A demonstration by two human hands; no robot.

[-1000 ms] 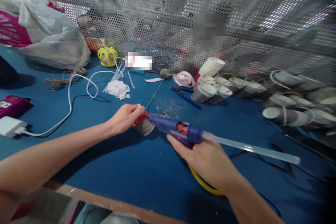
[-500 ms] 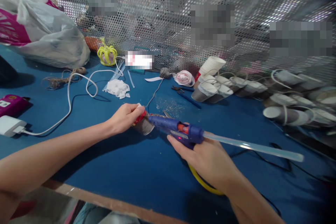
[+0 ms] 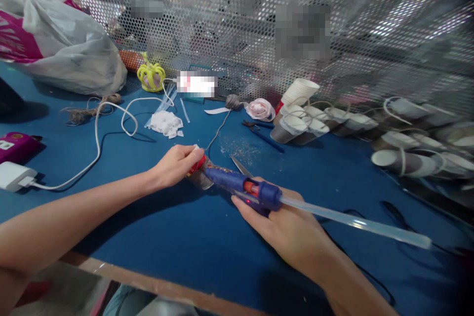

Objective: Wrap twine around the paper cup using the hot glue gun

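My left hand point(image 3: 177, 164) is closed around a small cup point(image 3: 202, 181) with a red part near the fingers, tilted over the blue table. Grey cord point(image 3: 218, 133) runs from the cup back to a small ball of cord point(image 3: 233, 102). In my right hand point(image 3: 287, 222) is a blue glue gun point(image 3: 237, 182), its red light lit and a long clear glue stick point(image 3: 355, 221) jutting out of its rear. The gun's nozzle end is at the cup; whether it touches cannot be made out. Scissors point(image 3: 240, 164) lie beneath the gun, mostly hidden.
Blue-handled pliers point(image 3: 264, 137) and a pink fabric rose point(image 3: 260, 109) lie near several cord-handled cups point(image 3: 292, 128). White scraps point(image 3: 166, 123), a charging cable point(image 3: 98, 143) and a plastic bag point(image 3: 74, 44) are leftward. Perforated metal point(image 3: 237, 24) closes off the back.
The glue gun has shifted slightly left and its rear end has dipped with my right hand. More of the scissor blade shows, while the yellow handle is now hidden. My left hand stays put.
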